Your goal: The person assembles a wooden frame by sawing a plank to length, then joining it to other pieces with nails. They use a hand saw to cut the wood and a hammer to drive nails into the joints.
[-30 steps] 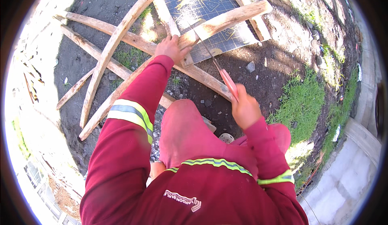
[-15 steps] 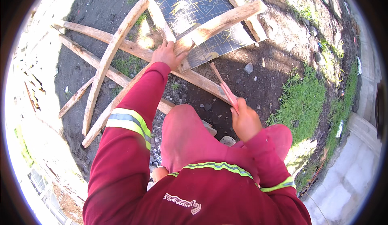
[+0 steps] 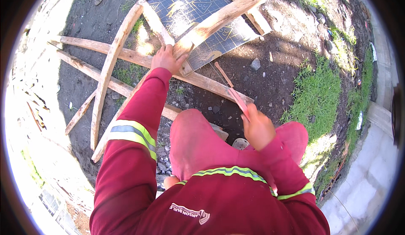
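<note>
Holding saw [image 3: 230, 85] in R grip [image 3: 258, 127], wrapping fingers snug round pink handle [image 3: 240, 103], pointing blade [image 3: 224, 75] fwd & a bit L, twd thick beam [image 3: 219, 22]. Seeing blade nearly edge-on; not able to tell abt contact btwn tip & beam. Finding saw out over dirt [image 3: 280, 66], w/ handle nr R end of long plank [image 3: 202, 82]. Pressing L grip [image 3: 166, 58] down on wood by crossing pt of beam & short plank [image 3: 156, 22], splaying thumb away from fingers; can't tell abt L grip closing fully, w/ underside hidden. Seeing beam running up & R across dark patterned sheet [image 3: 181, 5], passing over another plank [image 3: 259, 22] at sheet's R edge. Also seeing curved pole [image 3: 110, 62] to L, crossing long plank. Spotting grey stone [image 3: 255, 64] on dirt nr sheet, plus green grass [image 3: 314, 91] further R. Bending knees, wearing red trousers [image 3: 194, 133] & red top [image 3: 236, 201] w/ yellow-silver bands [image 3: 134, 133] on sleeves.
</note>
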{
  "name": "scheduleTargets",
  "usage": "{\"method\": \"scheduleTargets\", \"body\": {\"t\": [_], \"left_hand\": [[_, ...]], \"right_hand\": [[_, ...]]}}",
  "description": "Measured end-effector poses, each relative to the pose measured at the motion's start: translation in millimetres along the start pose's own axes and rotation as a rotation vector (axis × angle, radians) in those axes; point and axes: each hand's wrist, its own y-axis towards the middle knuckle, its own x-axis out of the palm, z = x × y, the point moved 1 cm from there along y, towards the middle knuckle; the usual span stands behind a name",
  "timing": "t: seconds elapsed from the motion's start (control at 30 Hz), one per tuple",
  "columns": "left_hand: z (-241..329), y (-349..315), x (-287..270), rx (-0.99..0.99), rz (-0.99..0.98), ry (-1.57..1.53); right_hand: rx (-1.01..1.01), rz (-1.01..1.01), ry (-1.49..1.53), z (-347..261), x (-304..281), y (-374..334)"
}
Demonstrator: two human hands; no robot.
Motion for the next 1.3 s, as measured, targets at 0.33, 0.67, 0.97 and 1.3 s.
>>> {"method": "scheduleTargets", "body": {"t": [0.33,0.67,0.97,1.3], "left_hand": [[2.3,-1.8,0.5,-0.018,0.029,-0.037],[-3.0,0.4,8.2,-0.011,0.057,-0.038],[-2.7,2.6,3.9,0.0,0.022,-0.027],[1.5,3.0,-0.7,-0.018,0.039,-0.02]], "right_hand": [[-0.125,0.093,0.033,-43.8,31.3,120.4],[-0.063,-0.004,-0.039,-17.7,1.2,32.8],[-0.038,0.001,-0.013,-19.2,-10.5,4.4],[-0.066,-0.001,0.008,-37.6,29.0,112.8]]}}
